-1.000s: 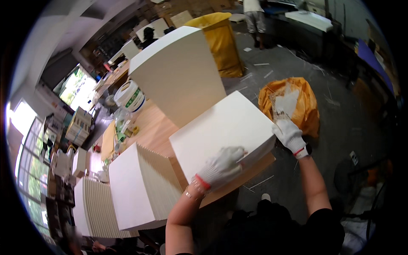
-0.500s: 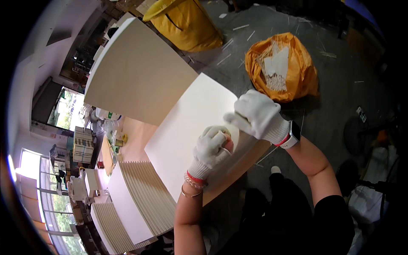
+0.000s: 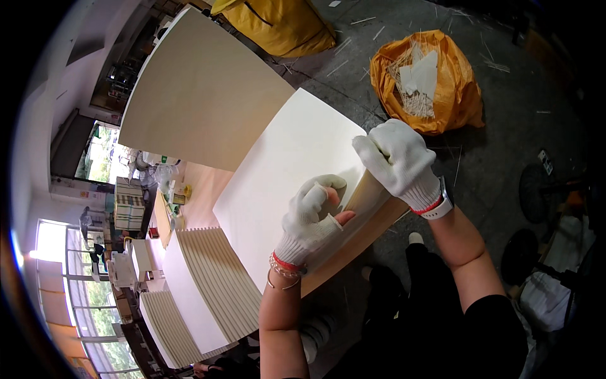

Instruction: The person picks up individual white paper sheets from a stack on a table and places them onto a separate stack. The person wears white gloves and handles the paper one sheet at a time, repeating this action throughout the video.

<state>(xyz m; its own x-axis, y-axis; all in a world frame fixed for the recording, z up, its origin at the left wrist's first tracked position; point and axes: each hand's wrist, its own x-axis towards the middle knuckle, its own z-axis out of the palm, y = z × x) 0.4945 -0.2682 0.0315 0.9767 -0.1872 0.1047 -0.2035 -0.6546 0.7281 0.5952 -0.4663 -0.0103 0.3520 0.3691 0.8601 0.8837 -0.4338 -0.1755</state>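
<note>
There is one tall pale block [image 3: 202, 88], the largest thing, in the upper left of the frame. One white block [image 3: 278, 164] lies in the centre, under two gloved hands. Two ribbed stacks [image 3: 214, 284] with white sides stand next to each other in the lower left. Two bags are seen: a yellow bag [image 3: 278, 25] cut by the top edge, and an orange bag [image 3: 461, 95] in the upper right, filled with thin strips [image 3: 416, 104]. One watch [image 3: 444, 202] is on the right wrist.

The blocks are on a wooden table [image 3: 205, 183]. The dark grey floor [image 3: 353, 76] has scattered pale scraps, too many to count. At the left there are bright windows [image 3: 95, 303].

The left hand [image 3: 312, 215] rests on the white block with fingers half bent; between thumb and forefinger is a narrow gap, with nothing seen held in it. The right hand [image 3: 398, 158] is curled at the right edge of this block; I cannot tell if it pinches something.

Compared with half a second ago, the right hand has gone farther from the left one, toward this edge. The left fingers, which were more closed, are now looser.
</note>
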